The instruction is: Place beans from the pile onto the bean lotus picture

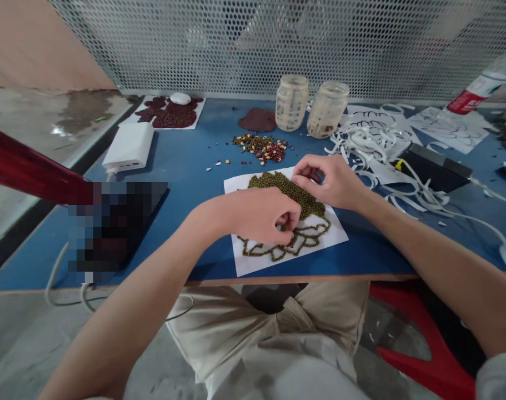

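Observation:
A white paper sheet [253, 264] lies at the near edge of the blue table [186, 161]; green beans [277, 186] cover its upper part and trace outlines lower down. My left hand [263, 214] rests on the sheet, fingers curled and pinched over the bean outline with a small reddish bean at the fingertips. Just beyond it my right hand [330, 180] hovers over the sheet's upper right corner, fingers pinched together; what they hold is too small to make out.
A pile of mixed beans [263, 147] lies behind the sheet, then a brown patch [259, 119] and two plastic jars [292, 103]. White paper strips [373, 139], a black box [436, 166], a white power brick [130, 145] and a red-bean sheet [169, 114] surround them. A mesh screen backs the table.

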Available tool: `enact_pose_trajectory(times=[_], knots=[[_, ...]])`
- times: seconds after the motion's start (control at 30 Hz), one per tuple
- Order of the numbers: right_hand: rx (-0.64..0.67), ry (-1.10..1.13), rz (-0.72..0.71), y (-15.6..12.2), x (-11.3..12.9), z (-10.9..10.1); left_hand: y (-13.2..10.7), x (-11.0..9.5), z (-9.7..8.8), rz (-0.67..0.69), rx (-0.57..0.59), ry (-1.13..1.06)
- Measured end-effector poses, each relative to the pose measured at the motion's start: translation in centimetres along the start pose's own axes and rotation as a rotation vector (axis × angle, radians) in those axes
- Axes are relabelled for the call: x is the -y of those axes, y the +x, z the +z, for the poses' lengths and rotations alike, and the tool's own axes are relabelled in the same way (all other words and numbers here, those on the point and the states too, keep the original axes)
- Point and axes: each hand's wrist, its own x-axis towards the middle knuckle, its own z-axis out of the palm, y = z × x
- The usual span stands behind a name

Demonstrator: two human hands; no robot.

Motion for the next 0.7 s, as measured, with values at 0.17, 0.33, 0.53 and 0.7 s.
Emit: enact_pose_trajectory(times=[0.17, 0.33, 0.53, 0.7], knots=[[0.341, 0.088, -0.238, -0.7, 1.0, -0.5, -0.7, 1.9, -3.0, -0.334, -0.022, 0.199], [0.489, 0.1, -0.343, -1.2, 2.4, 0.6, 1.0, 5.6, -5.1, -0.468, 0.046, 0.168], [0.56, 0.067, -0.333, -1.3, 3.0, 1.1, 2.6, 7.8, -5.3, -0.338, 0.029, -0.169], [0.593, 0.054, -0.29, -1.2, 3.0, 1.2, 2.5, 9.0, -4.3, -0.286, -0.043, -0.367]])
